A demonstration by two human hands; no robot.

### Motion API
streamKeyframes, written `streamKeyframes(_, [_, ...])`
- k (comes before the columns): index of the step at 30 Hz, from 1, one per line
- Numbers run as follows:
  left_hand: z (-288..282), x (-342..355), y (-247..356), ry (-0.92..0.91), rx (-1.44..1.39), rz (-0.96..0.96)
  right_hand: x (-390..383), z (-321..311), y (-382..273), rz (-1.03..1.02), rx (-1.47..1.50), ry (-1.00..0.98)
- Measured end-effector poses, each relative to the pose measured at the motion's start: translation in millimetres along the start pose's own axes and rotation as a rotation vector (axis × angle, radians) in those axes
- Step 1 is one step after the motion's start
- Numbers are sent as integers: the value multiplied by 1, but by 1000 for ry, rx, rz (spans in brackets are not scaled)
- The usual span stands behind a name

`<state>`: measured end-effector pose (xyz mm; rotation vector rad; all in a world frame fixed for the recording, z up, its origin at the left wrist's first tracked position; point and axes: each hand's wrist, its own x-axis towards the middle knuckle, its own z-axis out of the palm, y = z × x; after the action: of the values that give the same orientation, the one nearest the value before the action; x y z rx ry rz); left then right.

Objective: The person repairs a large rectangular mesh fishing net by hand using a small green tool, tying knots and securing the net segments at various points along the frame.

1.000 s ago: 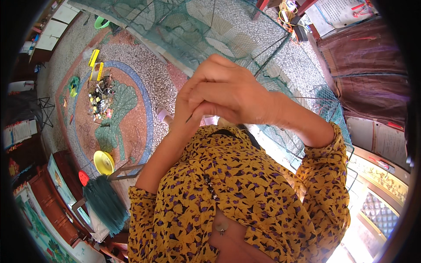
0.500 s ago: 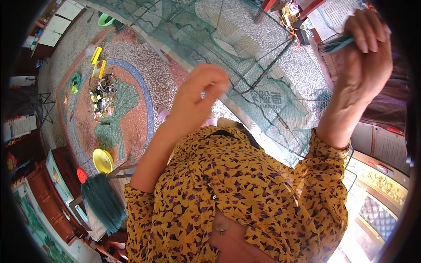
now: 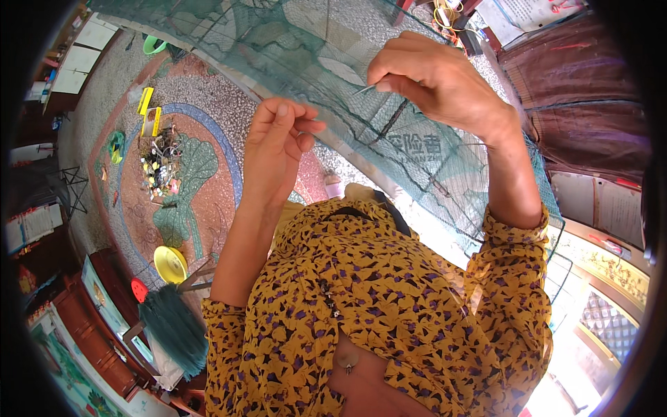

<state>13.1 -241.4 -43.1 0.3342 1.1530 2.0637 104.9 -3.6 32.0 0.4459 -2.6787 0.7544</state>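
A green mesh net (image 3: 264,52) with dark cords and thin frame rods stretches across the upper middle, in front of me. Over it, my right hand (image 3: 448,87) pinches a thin, pale, pointed tool (image 3: 363,90) between thumb and forefinger; most of its length is hidden by the hand. To the left, near the net's near edge, my left hand (image 3: 272,149) is raised with thumb and forefinger together and the other fingers curled. Whatever it pinches, if anything, is too fine to see.
Lower left hangs a bundle of dark teal strands (image 3: 175,326) beside a red disc (image 3: 140,290). A yellow basin (image 3: 170,265), a heap of small mixed items (image 3: 161,163) and yellow boxes (image 3: 151,121) sit on the patterned floor. Maroon cloth (image 3: 583,97) lies at the right.
My right hand has come from the far upper right in toward the middle, over the net. My left hand has shifted slightly left, its fingers now turned up. The view has tilted a little.
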Motion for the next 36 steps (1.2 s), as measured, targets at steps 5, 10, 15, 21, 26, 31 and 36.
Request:
streamKeyframes(5, [4,-8,-5,66,19,-21,-3,19,12,103,-9,-62])
streamKeyframes(10, [3,-11,-11,44,15,-19,-1,27,15,97,-5,-86])
streamKeyframes(15, [7,-11,-13,63,77,-36,-1,35,15,127,41,-100])
streamKeyframes(21, [5,-11,-15,32,124,-57,1,41,16,100,134,-123])
streamKeyframes(26, [-1,-9,-18,61,112,-80,4,46,9,143,294,-125])
streamKeyframes(31, [-10,-11,-23,118,-60,-102,9,56,-5,61,289,-105])
streamKeyframes(36, [-9,-10,-26,109,-39,-82,13,64,-5,-13,145,-73])
